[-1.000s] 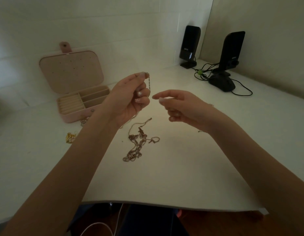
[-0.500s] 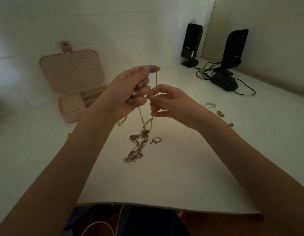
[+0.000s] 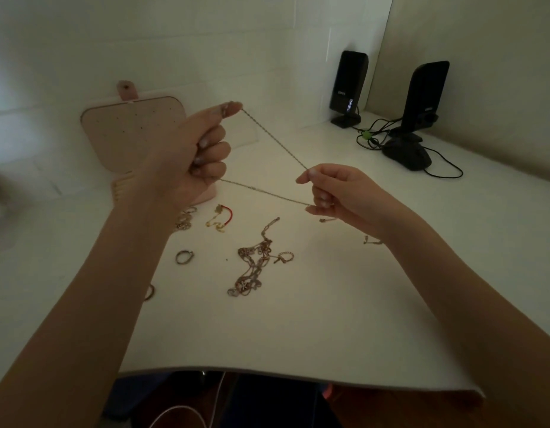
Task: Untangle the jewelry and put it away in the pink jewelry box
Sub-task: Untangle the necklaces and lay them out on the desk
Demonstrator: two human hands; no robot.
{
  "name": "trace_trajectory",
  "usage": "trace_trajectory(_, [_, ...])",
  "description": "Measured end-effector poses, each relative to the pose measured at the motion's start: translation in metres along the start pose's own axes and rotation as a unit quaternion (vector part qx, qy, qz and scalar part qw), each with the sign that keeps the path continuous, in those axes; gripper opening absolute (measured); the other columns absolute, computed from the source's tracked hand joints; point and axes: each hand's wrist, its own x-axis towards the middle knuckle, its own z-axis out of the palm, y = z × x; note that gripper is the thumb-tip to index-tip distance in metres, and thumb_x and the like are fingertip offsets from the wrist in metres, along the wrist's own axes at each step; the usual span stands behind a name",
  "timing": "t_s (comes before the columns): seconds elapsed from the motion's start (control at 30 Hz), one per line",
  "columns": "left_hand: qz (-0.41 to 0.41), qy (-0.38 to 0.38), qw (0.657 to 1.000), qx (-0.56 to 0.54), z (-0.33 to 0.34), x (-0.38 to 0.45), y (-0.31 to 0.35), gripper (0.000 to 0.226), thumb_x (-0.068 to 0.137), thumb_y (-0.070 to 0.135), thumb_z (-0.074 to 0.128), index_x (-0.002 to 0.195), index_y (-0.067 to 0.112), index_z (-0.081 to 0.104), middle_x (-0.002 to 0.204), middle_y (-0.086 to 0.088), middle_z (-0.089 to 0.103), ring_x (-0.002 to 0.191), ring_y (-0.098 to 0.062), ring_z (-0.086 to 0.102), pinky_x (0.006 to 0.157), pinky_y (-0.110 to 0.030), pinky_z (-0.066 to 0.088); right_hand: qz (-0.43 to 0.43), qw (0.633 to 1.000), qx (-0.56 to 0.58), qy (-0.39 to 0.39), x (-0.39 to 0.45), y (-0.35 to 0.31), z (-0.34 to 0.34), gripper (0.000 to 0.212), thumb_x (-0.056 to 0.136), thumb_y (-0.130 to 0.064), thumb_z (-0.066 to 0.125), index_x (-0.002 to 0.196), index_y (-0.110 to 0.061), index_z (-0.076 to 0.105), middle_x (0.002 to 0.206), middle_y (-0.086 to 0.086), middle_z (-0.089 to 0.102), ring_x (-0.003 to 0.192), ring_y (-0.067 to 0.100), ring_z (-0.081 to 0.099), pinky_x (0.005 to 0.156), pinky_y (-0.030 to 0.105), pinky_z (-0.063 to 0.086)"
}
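Where both hands had met a moment earlier, they were apart | left hand (image 3: 199,156) and right hand (image 3: 335,193) pinched one chain (image 3: 273,140) taut, freed | tangled pile (image 3: 255,264) remained on counter (image 3: 329,319).

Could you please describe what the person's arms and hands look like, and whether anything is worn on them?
Both forearms are bare as far as the picture shows them, with no sleeves, watch or bracelet on either wrist. The left hand has pale, glossy-looking fingernails; the right hand shows similar light nails. No rings can be made out in the dim light.
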Motion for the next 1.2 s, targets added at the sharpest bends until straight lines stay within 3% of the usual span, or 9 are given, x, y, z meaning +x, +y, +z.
trace_trajectory(0.17, [-0.039,-0.031,0.986,-0.161,-0.007,0.0,-0.004,0.016,0.077,0.028,0.056,0.068,0.016,0.061,0.045,0.008,0.041,0.041,-0.002,0.038,0.041,-0.014,0.036,-0.012,0.997,-0.067,0.038,-0.005,0.002,-0.014,0.017,0.093,-0.019,0.056,0.1,-0.011,0.069,0.07,-0.002,0.048,0.067,0.008,0.048,0.082,0.024,0.053])
trace_trajectory(0.27, [-0.024,-0.02,0.958,-0.286,-0.005,0.001,-0.014,0.021,0.075,0.018,0.06,0.088,0.004,0.07,0.077,0.0,0.07,0.075,-0.013,0.069,0.068,-0.027,0.057,-0.034,0.986,-0.157,0.049,-0.013,0.003,-0.018,0.015,0.091,-0.019,0.059,0.099,-0.012,0.069,0.074,0.009,0.056,0.067,0.006,0.054,0.07,0.018,0.05])
trace_trajectory(0.37, [-0.003,0.004,0.945,-0.328,0.009,0.002,-0.026,0.029,0.081,0.007,0.052,0.108,-0.001,0.061,0.105,-0.011,0.07,0.103,-0.022,0.066,0.089,-0.034,0.053,-0.086,0.96,-0.263,0.046,-0.024,0.002,-0.015,0.01,0.09,-0.018,0.061,0.096,-0.014,0.069,0.071,0.006,0.061,0.06,-0.002,0.055,0.059,0.011,0.044])
trace_trajectory(0.53, [-0.007,0.036,0.946,-0.323,0.044,0.0,-0.043,0.01,0.093,0.006,0.051,0.098,0.005,0.059,0.088,-0.008,0.073,0.085,-0.014,0.071,0.076,-0.028,0.058,-0.146,0.925,-0.35,0.011,-0.049,0.007,-0.027,0.01,0.088,-0.024,0.063,0.094,-0.024,0.071,0.08,0.001,0.066,0.073,0.011,0.061,0.075,0.026,0.052])
trace_trajectory(0.67, [-0.02,0.056,0.961,-0.269,0.067,-0.003,-0.055,0.015,0.094,0.008,0.048,0.095,0.008,0.063,0.078,0.001,0.074,0.076,-0.008,0.071,0.068,-0.024,0.057,-0.131,0.915,-0.382,0.009,-0.078,0.016,-0.059,0.012,0.086,-0.023,0.066,0.094,-0.027,0.073,0.088,-0.013,0.07,0.085,0.004,0.063,0.08,0.016,0.048])
trace_trajectory(0.77, [-0.02,0.063,0.979,-0.193,0.084,-0.009,-0.071,0.016,0.093,0.008,0.051,0.096,0.012,0.066,0.081,0.004,0.073,0.082,-0.008,0.069,0.073,-0.023,0.056,-0.126,0.909,-0.397,0.009,-0.102,0.025,-0.083,0.016,0.083,-0.02,0.068,0.094,-0.029,0.074,0.092,-0.018,0.07,0.09,0.0,0.064,0.089,0.011,0.044])
trace_trajectory(0.97, [0.01,0.118,0.991,-0.069,0.12,-0.021,-0.1,0.016,0.088,0.015,0.061,0.102,0.017,0.068,0.094,0.006,0.073,0.097,-0.005,0.066,0.09,-0.026,0.049,-0.156,0.887,-0.435,0.015,-0.13,0.043,-0.108,0.013,0.075,-0.013,0.076,0.086,-0.02,0.077,0.089,-0.004,0.073,0.089,0.002,0.063,0.082,0.009,0.045])
trace_trajectory(1.07, [0.0,0.107,0.984,-0.146,0.132,-0.026,-0.107,0.013,0.089,0.006,0.057,0.099,0.006,0.066,0.08,-0.002,0.071,0.084,-0.013,0.069,0.084,-0.029,0.056,-0.172,0.865,-0.471,0.013,-0.135,0.051,-0.115,0.011,0.073,-0.015,0.079,0.083,-0.019,0.078,0.087,-0.004,0.072,0.09,0.0,0.061,0.081,0.01,0.044])
trace_trajectory(1.2, [-0.044,0.081,0.996,-0.009,0.133,-0.032,-0.115,0.009,0.087,0.003,0.06,0.092,0.001,0.067,0.066,-0.004,0.064,0.059,-0.008,0.062,0.067,-0.021,0.057,-0.152,0.891,-0.425,0.046,-0.141,0.054,-0.123,0.007,0.074,-0.017,0.079,0.08,-0.019,0.077,0.089,-0.005,0.069,0.087,0.006,0.062,0.082,0.015,0.046])
